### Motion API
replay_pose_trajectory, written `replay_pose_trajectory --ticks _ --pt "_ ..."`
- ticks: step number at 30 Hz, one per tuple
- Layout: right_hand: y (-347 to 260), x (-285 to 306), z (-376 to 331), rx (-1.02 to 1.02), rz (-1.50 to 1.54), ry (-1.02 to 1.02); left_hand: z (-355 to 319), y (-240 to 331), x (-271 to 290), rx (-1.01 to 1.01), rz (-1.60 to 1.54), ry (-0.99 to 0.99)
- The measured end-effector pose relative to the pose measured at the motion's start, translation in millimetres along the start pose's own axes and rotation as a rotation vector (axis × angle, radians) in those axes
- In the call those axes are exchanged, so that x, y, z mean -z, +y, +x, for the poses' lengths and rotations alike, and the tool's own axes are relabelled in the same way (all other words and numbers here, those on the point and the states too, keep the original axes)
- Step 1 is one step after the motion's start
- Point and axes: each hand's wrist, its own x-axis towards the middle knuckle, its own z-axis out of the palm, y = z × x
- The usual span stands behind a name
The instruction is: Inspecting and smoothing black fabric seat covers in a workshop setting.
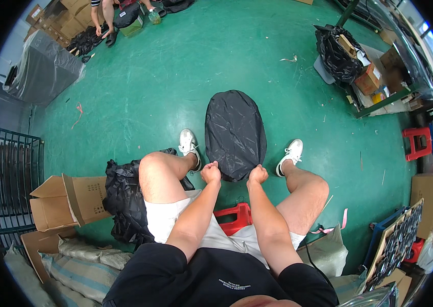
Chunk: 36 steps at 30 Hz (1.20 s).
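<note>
A black oval cover of thin, wrinkled fabric is stretched out in front of me, between my two white shoes. Its near left edge is pinched in my left hand, fingers closed. On the near right edge my right hand grips the same cover, also with closed fingers. The near rim between the hands curves toward me. Whether the cover rests on the floor or hangs just above it, I cannot tell.
Beside my left leg lie a heap of black fabric and an open cardboard box. A red stool is under me. Woven sacks lie behind left, a dark rack stands at left, and another person sits far left.
</note>
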Motion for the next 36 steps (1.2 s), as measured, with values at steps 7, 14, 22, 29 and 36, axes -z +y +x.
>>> replay_pose_trajectory --ticks 7,14,22,29,36 --pt "4.9 0.5 -9.0 0.034 -0.020 0.024 -10.8 13.9 13.0 0.011 -0.051 -0.032" --pt "-0.5 -3.6 -17.8 -0.029 -0.022 0.027 -7.5 30.3 20.0 0.104 0.020 -0.026" --pt "-2.2 -4.9 -26.8 0.005 0.105 0.200 -25.8 39.0 8.9 0.030 0.211 -0.064" --pt "-48.8 15.4 -56.2 0.586 -0.259 0.200 -5.3 11.4 12.4 -0.097 0.120 -0.102" --pt "-19.7 15.8 -49.2 0.756 -0.730 -0.152 -58.5 67.4 24.3 -0.758 0.563 -0.052"
